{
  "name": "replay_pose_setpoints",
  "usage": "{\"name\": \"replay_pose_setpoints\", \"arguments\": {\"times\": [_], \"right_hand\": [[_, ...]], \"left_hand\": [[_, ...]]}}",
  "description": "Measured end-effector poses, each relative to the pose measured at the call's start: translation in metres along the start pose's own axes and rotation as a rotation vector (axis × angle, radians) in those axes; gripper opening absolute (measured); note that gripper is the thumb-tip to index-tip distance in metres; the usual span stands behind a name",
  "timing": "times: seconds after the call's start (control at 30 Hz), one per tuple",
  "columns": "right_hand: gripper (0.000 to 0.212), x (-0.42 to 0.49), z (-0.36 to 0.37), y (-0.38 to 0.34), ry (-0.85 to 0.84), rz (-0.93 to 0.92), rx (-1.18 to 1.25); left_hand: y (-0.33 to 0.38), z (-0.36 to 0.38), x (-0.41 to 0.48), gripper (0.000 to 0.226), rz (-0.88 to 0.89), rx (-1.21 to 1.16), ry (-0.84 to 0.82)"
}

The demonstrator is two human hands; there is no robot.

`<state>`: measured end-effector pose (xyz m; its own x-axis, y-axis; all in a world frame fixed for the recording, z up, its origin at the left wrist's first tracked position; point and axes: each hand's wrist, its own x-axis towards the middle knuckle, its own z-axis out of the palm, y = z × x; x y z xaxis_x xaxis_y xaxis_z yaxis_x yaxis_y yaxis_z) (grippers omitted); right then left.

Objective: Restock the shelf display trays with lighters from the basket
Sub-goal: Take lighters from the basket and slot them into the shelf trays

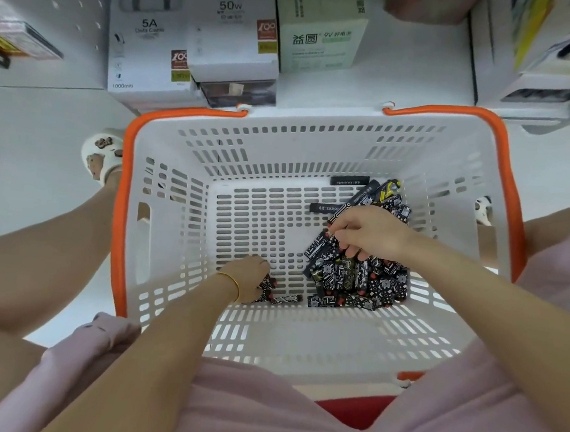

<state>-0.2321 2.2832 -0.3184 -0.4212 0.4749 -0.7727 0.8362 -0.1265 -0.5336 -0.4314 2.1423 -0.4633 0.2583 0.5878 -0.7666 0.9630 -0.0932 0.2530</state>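
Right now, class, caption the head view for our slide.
Left hand and right hand each grip lighters in the orange-rimmed basket.

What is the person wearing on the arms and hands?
Both forearms are bare, and no sleeve reaches them. The left hand has a thin gold bangle at its wrist. The right hand and its wrist show no ring, watch or glove that I can see.

The basket (160, 226) is matt white slotted plastic with a smooth orange plastic rim; the lighters (357, 276) have glossy printed black casings.
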Motion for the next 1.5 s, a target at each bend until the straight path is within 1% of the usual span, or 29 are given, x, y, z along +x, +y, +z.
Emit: {"name": "replay_pose_setpoints", "arguments": {"times": [0.1, 0.2, 0.37, 0.47, 0.57, 0.67, 0.73, 0.8, 0.9, 0.97, 1.0, 1.03, 1.1, 1.17, 1.27, 1.33, 1.4, 1.43, 1.5], "right_hand": [[0.023, 0.000, 0.000, 0.000, 0.003, 0.002, 0.006], [0.022, -0.001, -0.001, 0.000, 0.004, 0.001, 0.007], [0.021, -0.004, -0.006, 0.002, 0.026, 0.012, 0.046], [0.020, -0.005, -0.007, 0.003, 0.031, 0.012, 0.060], [0.020, -0.006, -0.009, 0.004, 0.032, 0.005, 0.043], [0.022, -0.008, -0.010, 0.007, 0.038, 0.003, 0.047], [0.022, -0.009, -0.011, 0.008, 0.044, 0.002, 0.044], [0.022, -0.009, -0.011, 0.009, 0.044, 0.003, 0.044], [0.021, -0.009, -0.010, 0.009, 0.046, 0.004, 0.032], [0.021, -0.009, -0.009, 0.009, 0.043, 0.008, 0.025], [0.021, -0.009, -0.009, 0.009, 0.043, 0.010, 0.028], [0.021, -0.009, -0.009, 0.010, 0.045, 0.011, 0.034], [0.021, -0.010, -0.011, 0.011, 0.051, 0.013, 0.048], [0.020, -0.011, -0.012, 0.011, 0.054, 0.014, 0.054], [0.020, -0.012, -0.013, 0.013, 0.055, 0.017, 0.062], [0.020, -0.013, -0.014, 0.015, 0.058, 0.020, 0.074], [0.019, -0.014, -0.016, 0.017, 0.067, 0.020, 0.081], [0.019, -0.014, -0.017, 0.017, 0.074, 0.019, 0.087], [0.020, -0.013, -0.021, 0.017, 0.087, 0.013, 0.109]], "left_hand": [[0.007, 0.003, -0.002, 0.053, 0.045, 0.100, -0.045], [0.011, 0.009, -0.001, 0.048, 0.031, 0.230, -0.033], [0.020, 0.010, -0.002, 0.053, -0.025, 0.171, -0.002], [0.023, 0.013, -0.002, 0.046, -0.026, 0.090, 0.010], [0.032, 0.010, 0.001, 0.039, 0.069, 0.159, -0.012], [0.039, 0.010, 0.006, 0.042, 0.046, 0.226, -0.038], [0.041, 0.009, 0.006, 0.043, 0.032, 0.217, -0.049], [0.040, 0.006, 0.007, 0.043, 0.007, 0.129, -0.030], [0.037, -0.006, 0.009, 0.043, -0.084, -0.168, 0.027], [0.043, -0.009, 0.011, 0.044, -0.093, -0.316, -0.003], [0.050, -0.009, 0.010, 0.044, -0.070, -0.310, -0.045], [0.057, -0.007, 0.010, 0.043, -0.035, -0.252, -0.089], [0.068, -0.005, 0.012, 0.043, 0.030, -0.084, -0.124], [0.072, -0.006, 0.016, 0.043, 0.046, 0.008, -0.104], [0.078, -0.007, 0.018, 0.036, 0.022, 0.132, -0.065], [0.084, -0.004, 0.018, 0.032, -0.006, 0.155, -0.050], [0.085, -0.006, 0.019, 0.032, -0.038, 0.023, -0.062], [0.081, -0.010, 0.019, 0.034, -0.078, -0.108, -0.081], [0.069, -0.019, 0.021, 0.036, -0.203, -0.441, -0.124]]}}
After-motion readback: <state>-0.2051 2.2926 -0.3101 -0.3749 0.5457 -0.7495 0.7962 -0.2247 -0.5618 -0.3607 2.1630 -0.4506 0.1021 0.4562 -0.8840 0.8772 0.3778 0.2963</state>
